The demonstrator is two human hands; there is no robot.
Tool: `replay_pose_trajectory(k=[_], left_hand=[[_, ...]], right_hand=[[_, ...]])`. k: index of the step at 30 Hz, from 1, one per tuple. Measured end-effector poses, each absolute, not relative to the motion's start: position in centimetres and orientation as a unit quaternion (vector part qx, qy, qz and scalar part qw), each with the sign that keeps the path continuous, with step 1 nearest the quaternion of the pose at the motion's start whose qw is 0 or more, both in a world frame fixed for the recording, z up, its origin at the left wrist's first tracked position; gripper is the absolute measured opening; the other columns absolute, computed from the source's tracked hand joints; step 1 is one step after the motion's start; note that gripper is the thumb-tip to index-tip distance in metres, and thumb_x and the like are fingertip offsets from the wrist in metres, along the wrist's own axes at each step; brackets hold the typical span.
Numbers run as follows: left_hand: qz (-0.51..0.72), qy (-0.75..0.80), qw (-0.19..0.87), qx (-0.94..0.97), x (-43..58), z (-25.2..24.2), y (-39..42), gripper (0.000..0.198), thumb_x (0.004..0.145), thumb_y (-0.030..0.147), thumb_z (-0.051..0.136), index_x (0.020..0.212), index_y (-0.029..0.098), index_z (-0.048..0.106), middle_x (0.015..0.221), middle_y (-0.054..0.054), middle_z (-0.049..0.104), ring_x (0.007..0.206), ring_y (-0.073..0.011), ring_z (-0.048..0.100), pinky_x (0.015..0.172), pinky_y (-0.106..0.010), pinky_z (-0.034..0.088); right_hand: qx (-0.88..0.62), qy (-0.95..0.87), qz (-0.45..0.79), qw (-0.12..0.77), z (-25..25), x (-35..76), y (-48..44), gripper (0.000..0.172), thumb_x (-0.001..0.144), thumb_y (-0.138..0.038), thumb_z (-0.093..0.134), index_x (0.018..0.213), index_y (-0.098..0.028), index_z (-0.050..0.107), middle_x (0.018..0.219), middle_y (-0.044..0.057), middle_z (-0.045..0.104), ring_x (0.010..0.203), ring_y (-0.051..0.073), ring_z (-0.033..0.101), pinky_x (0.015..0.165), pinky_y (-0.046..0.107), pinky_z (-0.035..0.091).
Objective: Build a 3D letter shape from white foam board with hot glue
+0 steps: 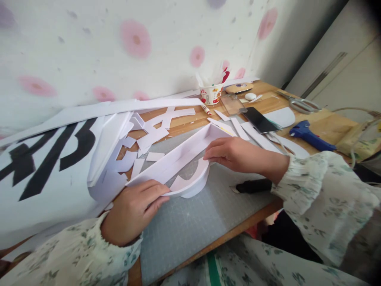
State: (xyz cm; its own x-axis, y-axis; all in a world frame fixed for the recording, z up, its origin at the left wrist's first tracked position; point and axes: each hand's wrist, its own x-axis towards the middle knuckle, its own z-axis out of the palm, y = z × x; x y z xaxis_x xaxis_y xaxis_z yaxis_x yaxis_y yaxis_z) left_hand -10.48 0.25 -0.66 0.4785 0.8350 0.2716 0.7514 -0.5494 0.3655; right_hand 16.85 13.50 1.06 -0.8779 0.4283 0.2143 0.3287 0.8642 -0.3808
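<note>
A white foam-board letter shape (174, 161) with tall straight walls and a curved strip (195, 183) lies on the grey cutting mat (184, 234). My left hand (138, 210) pinches the near left end of the curved strip between thumb and fingers. On the far right side, my right hand (235, 155) closes its fingers on the strip's other end; the fingertips' exact hold is partly hidden. A black-handled cutter (253, 186) rests on the mat below my right wrist.
White foam-board offcuts (153, 137) and a sheet with black lettering (47, 159) are at left. Toward the right are a phone (260, 120), blue glue gun (311, 136) and scissors (302, 104). A paper cup (211, 94) holding sticks stands near the wall.
</note>
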Motion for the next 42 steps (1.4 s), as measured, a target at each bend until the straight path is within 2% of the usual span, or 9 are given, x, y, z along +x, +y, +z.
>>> replay_pose_trajectory(k=[7, 21, 34, 42], left_hand=[[0.221, 0.469, 0.118, 0.847, -10.8, -0.1, 0.3, 0.008, 0.091, 0.019, 0.053, 0.092, 0.020, 0.061, 0.084, 0.002, 0.065, 0.078, -0.0114, 0.060, 0.071, -0.020, 0.043], [0.217, 0.437, 0.092, 0.868, -9.9, 0.1, 0.3, 0.016, 0.093, 0.022, 0.049, 0.089, 0.020, 0.065, 0.080, -0.001, 0.069, 0.072, -0.0128, 0.064, 0.065, -0.021, 0.047], [0.230, 0.438, 0.062, 0.867, -10.3, -0.9, 0.1, 0.014, 0.092, 0.022, 0.055, 0.098, 0.019, 0.067, 0.089, -0.004, 0.070, 0.078, -0.0138, 0.065, 0.070, -0.023, 0.049], [0.291, 0.418, 0.051, 0.859, -9.7, -1.1, 0.4, 0.016, 0.090, 0.016, 0.055, 0.096, 0.017, 0.069, 0.086, -0.006, 0.072, 0.075, -0.0127, 0.067, 0.066, -0.022, 0.054]], right_hand=[[-0.193, -0.941, 0.216, 0.173, 0.6, 17.1, 13.6, 0.021, 0.092, -0.020, 0.051, 0.101, -0.017, 0.069, 0.097, 0.007, 0.070, 0.089, 0.018, 0.063, 0.083, 0.031, 0.048], [-0.192, -0.945, 0.200, 0.176, 0.6, 17.2, 13.1, 0.020, 0.091, -0.015, 0.052, 0.097, -0.015, 0.070, 0.098, 0.009, 0.070, 0.090, 0.018, 0.064, 0.082, 0.031, 0.048], [-0.192, -0.946, 0.198, 0.173, 0.5, 17.4, 13.2, 0.021, 0.091, -0.015, 0.051, 0.097, -0.014, 0.071, 0.097, 0.010, 0.070, 0.088, 0.018, 0.064, 0.082, 0.030, 0.049], [-0.178, -0.946, 0.200, 0.183, 0.1, 17.6, 13.4, 0.020, 0.092, -0.021, 0.051, 0.096, -0.021, 0.070, 0.101, 0.006, 0.070, 0.089, 0.017, 0.065, 0.080, 0.030, 0.050]])
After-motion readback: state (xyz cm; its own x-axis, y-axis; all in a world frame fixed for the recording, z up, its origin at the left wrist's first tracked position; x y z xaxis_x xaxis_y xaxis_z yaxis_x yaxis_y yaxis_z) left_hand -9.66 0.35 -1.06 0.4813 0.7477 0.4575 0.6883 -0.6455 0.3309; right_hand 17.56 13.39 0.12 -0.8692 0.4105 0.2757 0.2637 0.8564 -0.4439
